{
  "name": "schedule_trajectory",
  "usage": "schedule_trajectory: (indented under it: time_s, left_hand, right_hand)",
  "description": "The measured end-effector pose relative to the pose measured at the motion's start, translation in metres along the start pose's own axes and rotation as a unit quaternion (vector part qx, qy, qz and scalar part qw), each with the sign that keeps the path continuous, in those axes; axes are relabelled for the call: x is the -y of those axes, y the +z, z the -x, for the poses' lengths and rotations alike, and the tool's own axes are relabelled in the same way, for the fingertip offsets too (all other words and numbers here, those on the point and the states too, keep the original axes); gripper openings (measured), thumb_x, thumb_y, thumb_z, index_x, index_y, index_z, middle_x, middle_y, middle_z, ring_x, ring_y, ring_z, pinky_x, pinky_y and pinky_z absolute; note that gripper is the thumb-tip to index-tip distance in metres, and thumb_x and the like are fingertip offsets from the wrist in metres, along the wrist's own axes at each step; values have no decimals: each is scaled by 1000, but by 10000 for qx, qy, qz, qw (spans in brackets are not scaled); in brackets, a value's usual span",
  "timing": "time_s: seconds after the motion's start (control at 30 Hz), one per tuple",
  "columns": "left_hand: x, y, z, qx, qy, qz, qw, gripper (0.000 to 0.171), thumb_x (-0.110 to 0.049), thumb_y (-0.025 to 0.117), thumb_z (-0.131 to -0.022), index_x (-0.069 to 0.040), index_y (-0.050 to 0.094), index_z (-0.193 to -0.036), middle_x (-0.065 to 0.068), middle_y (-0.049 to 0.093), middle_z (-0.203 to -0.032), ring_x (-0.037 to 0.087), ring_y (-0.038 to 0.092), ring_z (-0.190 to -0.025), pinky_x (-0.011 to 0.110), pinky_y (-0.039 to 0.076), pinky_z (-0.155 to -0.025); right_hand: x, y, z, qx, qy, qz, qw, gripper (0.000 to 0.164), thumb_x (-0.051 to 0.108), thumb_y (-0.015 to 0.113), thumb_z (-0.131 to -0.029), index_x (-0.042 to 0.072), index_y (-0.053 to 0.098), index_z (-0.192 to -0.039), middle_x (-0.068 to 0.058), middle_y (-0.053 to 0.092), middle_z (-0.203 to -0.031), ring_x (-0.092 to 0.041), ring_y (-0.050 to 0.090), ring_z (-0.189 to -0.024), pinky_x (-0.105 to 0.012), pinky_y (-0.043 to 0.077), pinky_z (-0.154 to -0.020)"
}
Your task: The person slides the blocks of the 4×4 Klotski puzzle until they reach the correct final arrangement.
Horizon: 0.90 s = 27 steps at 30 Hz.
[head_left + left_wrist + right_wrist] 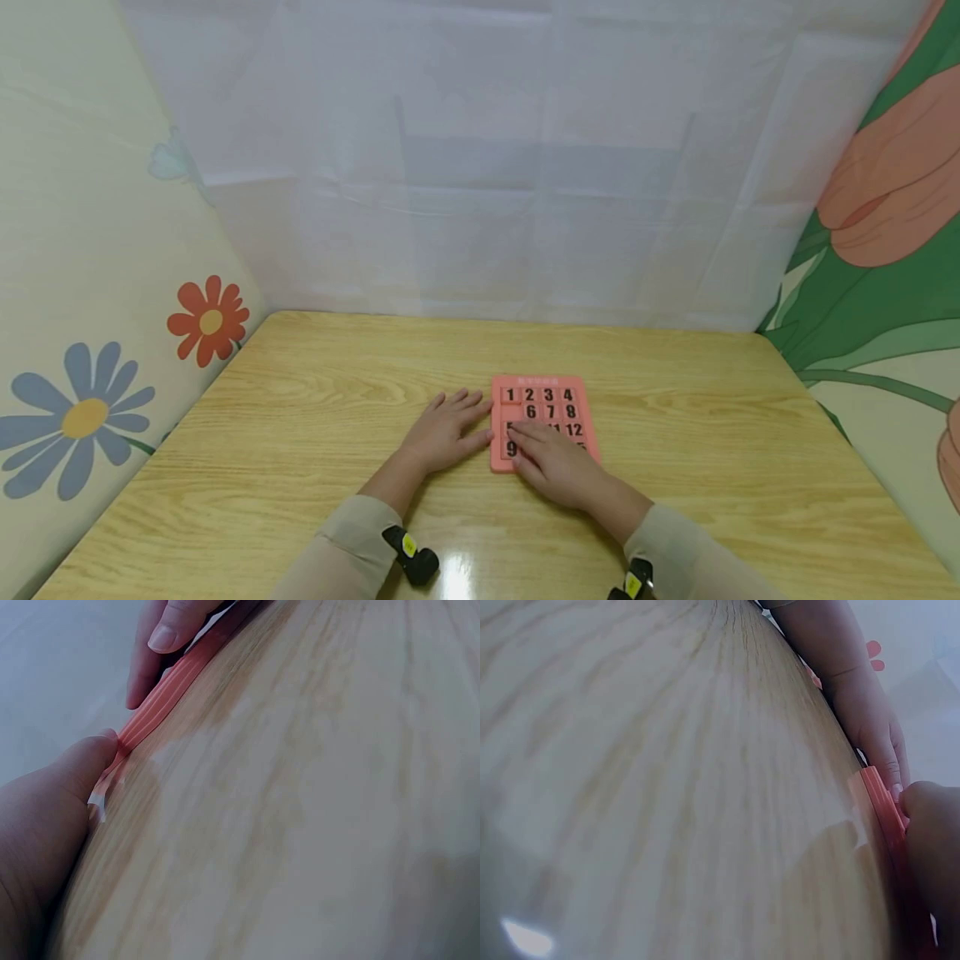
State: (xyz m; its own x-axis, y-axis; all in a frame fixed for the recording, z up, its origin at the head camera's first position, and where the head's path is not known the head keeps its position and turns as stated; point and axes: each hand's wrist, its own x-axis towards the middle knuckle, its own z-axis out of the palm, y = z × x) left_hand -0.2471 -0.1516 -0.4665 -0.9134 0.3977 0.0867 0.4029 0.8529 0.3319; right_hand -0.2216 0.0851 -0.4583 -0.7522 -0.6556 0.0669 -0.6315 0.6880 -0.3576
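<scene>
A pink sliding number puzzle (543,382) lies flat on the table, its tiles marked with black numbers. Tiles 1 to 4 fill its top row. The gap is at the left of the second row, beside the 6, with the 5 and 9 below it. My right hand (558,468) lies over the lower part, its extended fingertips on the tile marked 5, hiding several tiles. Spread flat on the table, my left hand (442,435) touches the puzzle's left edge with its fingertips and thumb. The left wrist view shows the left thumb (86,761) against the pink side.
The wood-grain table (360,358) spreads around the puzzle. A white cloth (480,233) hangs behind it, with flower-printed panels at the left and right. Black wrist cameras (412,557) are strapped over both sleeves.
</scene>
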Motion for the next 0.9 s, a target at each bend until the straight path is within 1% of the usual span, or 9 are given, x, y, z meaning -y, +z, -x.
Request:
schedule_trajectory:
  time_s: [0.27, 0.5, 0.9]
  left_hand:
    - [-1, -1, 1, 23, 8, 25, 10000, 58, -50, 50, -98, -20, 46, -148, 6, 40, -156, 30, 30, -148, 54, 17, -123]
    - [-1, -1, 2, 87, -16, 30, 10000, 59, -51, 50, -98, -21, 44, -149, 5, 38, -157, 29, 28, -149, 53, 16, -123]
    - [-3, -2, 2, 63, 3, 44, 10000, 58, -51, 50, -99, -20, 46, -148, 5, 39, -157, 30, 28, -149, 54, 16, -123]
  right_hand:
    - [-1, 0, 0, -10, -40, -28, 10000, 50, 34, 43, -104, 10, 45, -148, -9, 42, -154, -30, 36, -145, -47, 30, -120]
    - [-2, 1, -3, -15, 19, -41, 10000, 51, 35, 42, -104, 10, 43, -148, -8, 41, -155, -28, 37, -145, -46, 31, -119]
    - [-6, 1, -10, -161, -42, 38, 9999, 51, 35, 42, -104, 9, 43, -149, -9, 42, -155, -30, 38, -144, -47, 33, -118]
